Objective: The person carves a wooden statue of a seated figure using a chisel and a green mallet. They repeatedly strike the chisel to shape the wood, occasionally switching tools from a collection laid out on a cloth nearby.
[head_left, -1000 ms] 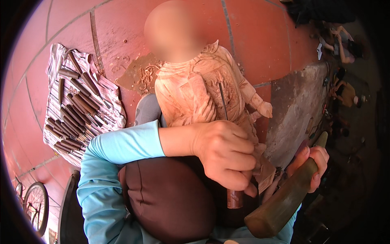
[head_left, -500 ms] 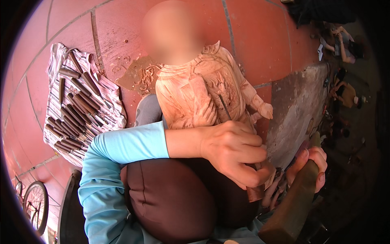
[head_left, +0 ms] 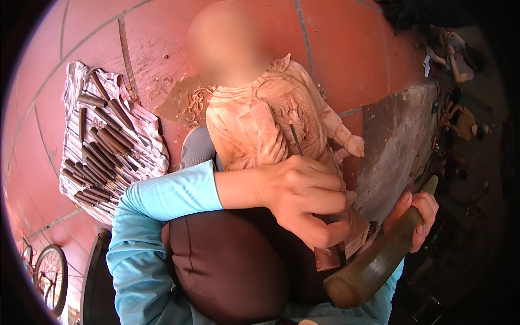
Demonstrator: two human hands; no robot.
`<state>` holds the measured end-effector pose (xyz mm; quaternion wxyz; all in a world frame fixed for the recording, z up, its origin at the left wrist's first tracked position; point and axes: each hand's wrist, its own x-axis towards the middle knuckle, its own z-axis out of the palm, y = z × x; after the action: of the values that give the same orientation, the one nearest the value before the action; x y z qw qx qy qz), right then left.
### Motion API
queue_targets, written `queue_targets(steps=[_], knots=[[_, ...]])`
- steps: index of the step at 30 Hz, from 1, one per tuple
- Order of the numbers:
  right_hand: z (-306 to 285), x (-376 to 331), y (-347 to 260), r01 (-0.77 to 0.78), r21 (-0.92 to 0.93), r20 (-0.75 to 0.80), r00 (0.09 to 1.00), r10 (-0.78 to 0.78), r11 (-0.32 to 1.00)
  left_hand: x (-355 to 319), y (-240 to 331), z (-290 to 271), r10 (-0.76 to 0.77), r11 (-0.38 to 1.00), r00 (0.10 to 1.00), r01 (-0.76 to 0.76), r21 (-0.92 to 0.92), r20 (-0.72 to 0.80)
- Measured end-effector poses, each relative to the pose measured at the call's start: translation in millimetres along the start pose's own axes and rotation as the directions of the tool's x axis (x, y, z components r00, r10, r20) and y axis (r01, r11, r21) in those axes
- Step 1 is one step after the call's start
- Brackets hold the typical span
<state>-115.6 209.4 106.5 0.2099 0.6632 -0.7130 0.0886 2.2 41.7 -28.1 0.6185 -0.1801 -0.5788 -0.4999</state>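
While left hand [head_left: 303, 197] grips chisel [head_left: 297, 142] on wooden figure [head_left: 265, 124], right hand [head_left: 414, 216] w/ mallet [head_left: 374, 265]

Soft even daylight, faint shadows, black fisheye rim, strong edge bending.

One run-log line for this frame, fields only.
left hand: grips chisel against wooden figure | right hand: holds wooden mallet, off the chisel | aside: carving tools on striped cloth

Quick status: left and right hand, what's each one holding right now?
Left hand: closed around a chisel set against the wooden figure.
Right hand: closed around a wooden mallet.
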Motion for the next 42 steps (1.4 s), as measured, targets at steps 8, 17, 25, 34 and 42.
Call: queue_targets(steps=[8, 17, 25, 34, 42], knots=[[1.2, -2.5, 3.8, -0.025, 0.057, -0.010, 1.000, 0.025, 0.998, 1.0, 4.0, 11.4, 0.055, 0.996, 0.996, -0.060, 0.062, 0.074], [4.9, -3.4, 6.1, -0.032, 0.181, -0.048, 0.998, 0.041, 0.983, 5.7, -5.6, 15.1, 0.006, 0.991, 1.000, -0.004, 0.132, -0.013], [-1.1, -8.5, 16.5, -0.108, -0.105, 0.007, 0.994, 0.109, 0.989, 10.7, -15.7, 24.7, -0.067, 0.975, 0.990, 0.091, 0.201, -0.123], [0.7, -24.7, 24.8, -0.120, 0.023, 0.018, 0.993, 0.120, 0.992, 6.8, -9.4, 30.1, -0.061, 0.954, 0.997, 0.075, 0.292, -0.055], [0.6, 2.8, 0.0, -0.176, 0.071, 0.043, 0.984, 0.173, 0.982, 9.7, -1.8, 27.9, -0.018, 0.963, 1.000, 0.023, 0.268, -0.018]])
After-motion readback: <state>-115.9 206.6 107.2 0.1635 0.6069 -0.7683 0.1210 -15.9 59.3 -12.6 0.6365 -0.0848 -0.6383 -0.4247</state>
